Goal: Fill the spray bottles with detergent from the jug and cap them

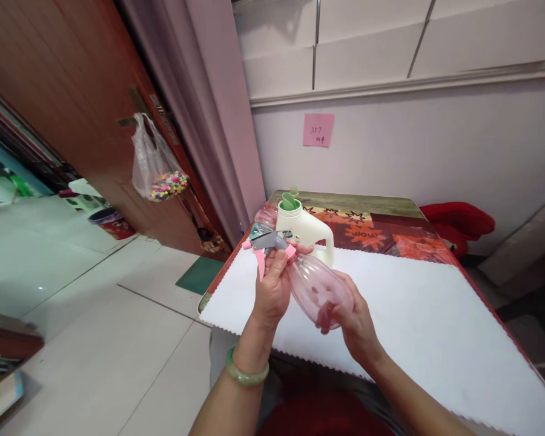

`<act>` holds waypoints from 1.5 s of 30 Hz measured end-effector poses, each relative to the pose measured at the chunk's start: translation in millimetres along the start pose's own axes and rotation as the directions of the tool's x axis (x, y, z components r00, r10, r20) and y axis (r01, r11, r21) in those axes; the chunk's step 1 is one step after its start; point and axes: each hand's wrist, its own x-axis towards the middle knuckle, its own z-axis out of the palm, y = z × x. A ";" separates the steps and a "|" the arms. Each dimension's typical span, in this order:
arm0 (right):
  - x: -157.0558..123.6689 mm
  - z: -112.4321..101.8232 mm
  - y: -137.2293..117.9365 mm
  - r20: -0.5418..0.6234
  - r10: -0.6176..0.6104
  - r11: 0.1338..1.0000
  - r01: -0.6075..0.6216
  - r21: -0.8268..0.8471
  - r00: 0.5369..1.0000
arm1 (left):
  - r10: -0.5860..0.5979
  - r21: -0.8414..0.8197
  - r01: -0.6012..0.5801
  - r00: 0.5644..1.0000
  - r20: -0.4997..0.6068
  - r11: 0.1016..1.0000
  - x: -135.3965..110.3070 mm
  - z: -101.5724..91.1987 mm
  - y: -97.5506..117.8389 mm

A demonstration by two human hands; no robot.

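Between my two hands is a see-through pink spray bottle (pixel 315 281), tilted over the near left part of the table. My left hand (pixel 275 281) is closed around its neck, just below the grey and pink trigger head (pixel 272 241). The lower body of the bottle rests in my right hand (pixel 356 321), whose fingers wrap round its base and show through the plastic. Right behind the spray head stands a cream jug (pixel 315 229) with a side handle and a green piece (pixel 289 201) in its open mouth. A second pink, clear item (pixel 266 215) is partly hidden beside the jug.
A white mat (pixel 409 315) with a scalloped edge covers much of the table, over a red patterned cover (pixel 390 233). A pink note (pixel 318 130) is stuck on the wall. At left, a bag of colourful bits (pixel 161 175) hangs from the door handle. Something red (pixel 458 221) lies beyond the table.
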 end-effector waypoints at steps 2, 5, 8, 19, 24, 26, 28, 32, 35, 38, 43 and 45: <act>1.6 1.2 -9.6 0.192 0.302 0.902 -0.345 0.259 0.934 | 0.008 -0.001 -0.008 0.999 0.034 1.000 -0.7 -1.8 0.7; 6.3 0.2 -19.5 0.533 0.513 0.587 -0.728 0.354 0.673 | -0.002 -0.028 0.003 0.999 0.050 1.000 -3.9 -1.8 0.0; 7.7 1.4 -20.1 0.606 0.515 0.514 -0.784 0.348 0.606 | -0.003 -0.062 0.002 1.000 -0.012 0.998 -5.4 -0.9 -2.0; -1.4 -1.2 12.6 -0.058 -0.379 0.858 0.327 -0.396 0.924 | 0.038 -0.024 -0.040 0.998 -0.057 0.999 1.9 -0.4 1.5; -1.2 2.4 4.7 0.119 -0.039 0.999 0.040 -0.001 0.992 | 0.005 -0.038 -0.006 0.999 -0.037 0.999 0.4 -0.3 7.6; -1.6 5.5 3.4 0.153 0.050 0.992 -0.067 0.110 0.987 | 0.012 -0.039 -0.014 0.998 -0.054 0.999 -0.1 -0.9 8.5; -2.2 8.1 4.3 0.178 0.103 0.976 -0.134 0.170 0.979 | 0.011 -0.028 -0.013 0.998 -0.064 1.000 -0.9 -1.7 8.5; -4.2 12.8 10.0 0.190 0.135 0.960 -0.176 0.218 0.972 | 0.017 -0.009 -0.018 0.995 -0.096 1.000 -3.6 -3.2 4.8; -5.2 16.7 15.5 0.184 0.147 0.939 -0.196 0.282 0.972 | 0.004 0.007 -0.003 0.992 -0.124 1.000 -7.8 -3.7 -1.1; -3.7 17.7 19.5 0.178 0.171 0.913 -0.224 0.342 0.969 | -0.082 0.017 0.083 0.995 -0.055 0.996 -13.9 -5.5 -5.9; 4.5 4.6 26.3 0.329 0.201 0.909 -0.301 0.288 0.923 | -0.220 0.149 0.213 0.975 0.032 0.966 -27.0 -22.1 -2.8; 7.3 -2.3 31.9 0.396 0.225 0.922 -0.326 0.210 0.890 | -0.281 0.189 0.262 0.956 0.086 0.947 -33.4 -31.9 0.6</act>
